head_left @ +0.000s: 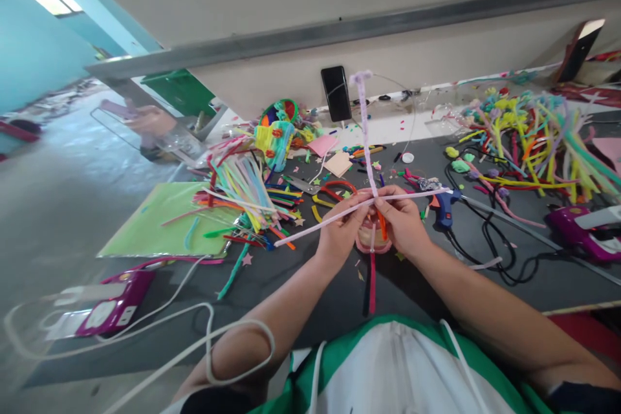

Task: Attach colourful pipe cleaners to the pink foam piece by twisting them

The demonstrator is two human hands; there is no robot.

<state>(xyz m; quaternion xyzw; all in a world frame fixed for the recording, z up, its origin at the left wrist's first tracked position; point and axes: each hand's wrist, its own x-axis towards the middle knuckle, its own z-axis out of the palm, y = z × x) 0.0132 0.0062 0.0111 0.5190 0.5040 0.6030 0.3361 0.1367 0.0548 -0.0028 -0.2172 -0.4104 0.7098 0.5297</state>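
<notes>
A pale lilac pipe cleaner (310, 226) lies crosswise in my fingers, its ends sticking out to both sides. From the crossing rises an upright lilac pipe cleaner stem (365, 136), thicker and curled at its top. My left hand (342, 226) is closed on the crosswise piece just left of the stem. On the other side, my right hand (400, 218) pinches it close to the stem's foot. Below the hands is a round pinkish container (381, 247), partly hidden by them. Orange-handled scissors (334, 193) lie just beyond my left hand.
Pipe cleaner bundles lie left (247, 191) and right (528, 136). A blue glue gun (444, 207) with a black cord rests right of my hands. A black phone (336, 94) leans on the partition. Purple power strips (116, 304) and a green sheet (150, 220) are also there.
</notes>
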